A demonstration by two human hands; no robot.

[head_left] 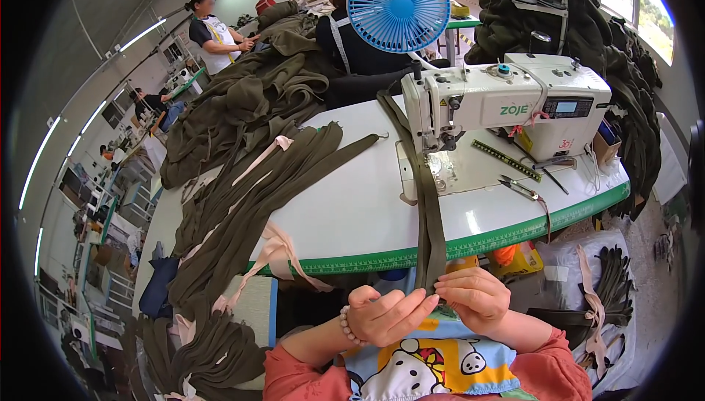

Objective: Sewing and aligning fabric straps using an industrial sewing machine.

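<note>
Olive-green cloth is forming the long strip [431, 225] I am handling; it is running from the far side of the white table [338, 210], past the left end of the sewing machine [507, 103], over the green near edge and down to my fingers. My left hand [389, 318] is pinching the near end of the strip between thumb and fingertips, narrow in its grip, with a beaded bracelet [345, 325] circling the wrist. My right hand [474, 300] is holding the same end just beside it, its fingertips drawn close together and almost meeting those of the left. Whether the presser foot is bearing on the strip, I cannot tell.

To the left, a bundle of olive strips [253, 199] is lying across the tabletop, and a pale pink band [279, 250] is hanging over the near edge. To the right, a dark marked ruler [507, 161] and a pair of snips [518, 188] are resting near the machine. At the far side, a blue fan [400, 6] is standing above the table, and heaped olive cloth [257, 92] is lying left of it.
</note>
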